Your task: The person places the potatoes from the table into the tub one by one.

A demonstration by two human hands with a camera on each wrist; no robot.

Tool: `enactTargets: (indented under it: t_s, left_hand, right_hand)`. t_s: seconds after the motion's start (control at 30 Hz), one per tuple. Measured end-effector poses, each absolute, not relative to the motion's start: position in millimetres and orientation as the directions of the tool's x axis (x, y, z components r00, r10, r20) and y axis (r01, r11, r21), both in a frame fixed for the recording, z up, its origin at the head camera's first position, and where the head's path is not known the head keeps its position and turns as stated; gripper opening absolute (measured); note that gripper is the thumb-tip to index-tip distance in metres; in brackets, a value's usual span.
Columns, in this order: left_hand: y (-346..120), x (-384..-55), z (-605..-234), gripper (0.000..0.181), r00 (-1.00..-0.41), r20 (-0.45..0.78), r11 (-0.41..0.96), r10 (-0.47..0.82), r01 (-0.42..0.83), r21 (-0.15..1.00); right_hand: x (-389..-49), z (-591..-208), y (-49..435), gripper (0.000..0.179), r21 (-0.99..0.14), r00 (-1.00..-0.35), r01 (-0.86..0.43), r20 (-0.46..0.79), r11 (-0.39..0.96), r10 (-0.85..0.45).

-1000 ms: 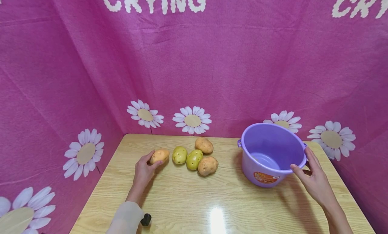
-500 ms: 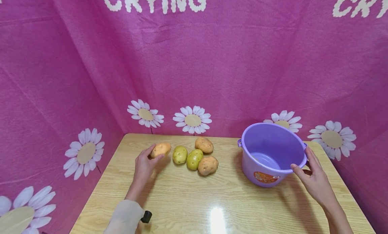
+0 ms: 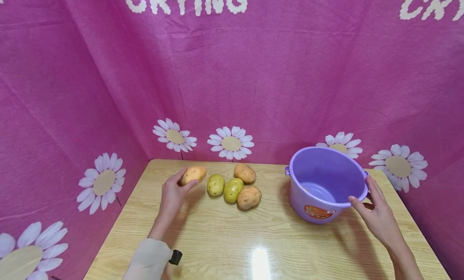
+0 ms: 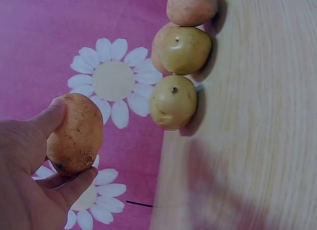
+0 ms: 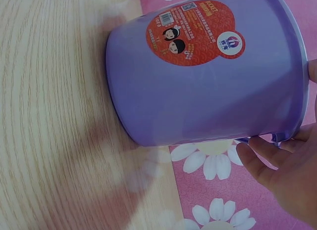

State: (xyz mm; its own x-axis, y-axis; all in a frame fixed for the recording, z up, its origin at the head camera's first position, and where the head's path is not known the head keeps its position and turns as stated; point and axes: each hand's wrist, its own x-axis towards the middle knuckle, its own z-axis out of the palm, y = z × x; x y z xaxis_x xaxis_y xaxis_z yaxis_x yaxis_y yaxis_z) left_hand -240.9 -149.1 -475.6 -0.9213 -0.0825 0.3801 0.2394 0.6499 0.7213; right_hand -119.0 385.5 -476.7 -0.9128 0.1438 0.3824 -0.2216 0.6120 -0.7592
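Note:
My left hand (image 3: 172, 194) grips a tan potato (image 3: 194, 175) between thumb and fingers, lifted off the table at the left. In the left wrist view the held potato (image 4: 77, 133) shows a dark spot near its lower end. Just right of it lie two greenish potatoes (image 3: 216, 185) (image 3: 233, 190) and two tan ones, a far potato (image 3: 245, 173) and a near potato (image 3: 249, 198). On the right stands a purple bucket (image 3: 315, 183). My right hand (image 3: 378, 213) holds its rim, thumb at the front and fingers by the handle lug. The right wrist view shows the bucket's red sticker (image 5: 193, 34).
Everything stands on a light wood table (image 3: 217, 239). Behind and at the sides hangs a magenta cloth (image 3: 232, 82) with white daisies, close to the table's back edge. A black band (image 3: 175, 257) sits at the left wrist.
My left hand has raised the tan potato off the table and moved it slightly away and to the right. My right hand and the bucket have stayed in place.

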Motion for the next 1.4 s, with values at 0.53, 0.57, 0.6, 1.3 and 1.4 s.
enactTargets:
  t_s: [0.53,0.57,0.6,1.3,1.4]
  left_hand:
    - [-149,-239,-442,0.059,-0.924,0.375,0.641,-0.081,0.240,0.729]
    - [-149,-238,-439,0.059,-0.925,0.371,0.643,-0.080,0.236,0.729]
    - [-150,-239,-436,0.060,-0.925,0.373,0.647,-0.078,0.237,0.725]
    - [-156,-240,-390,0.058,-0.860,0.502,0.669,-0.095,0.318,0.671]
    - [-157,-240,-389,0.056,-0.837,0.538,0.676,-0.101,0.339,0.654]
  right_hand:
    - [-120,-479,387,0.078,-0.754,-0.917,-0.211,0.373,0.622,0.141]
    - [-120,-479,387,0.078,-0.754,-0.917,-0.212,0.373,0.621,0.140]
    - [-120,-479,386,0.078,-0.755,-0.917,-0.213,0.374,0.620,0.140]
    - [-119,-477,385,0.078,-0.758,-0.919,-0.203,0.366,0.619,0.146]
    - [-118,-477,386,0.078,-0.755,-0.920,-0.205,0.366,0.623,0.140]
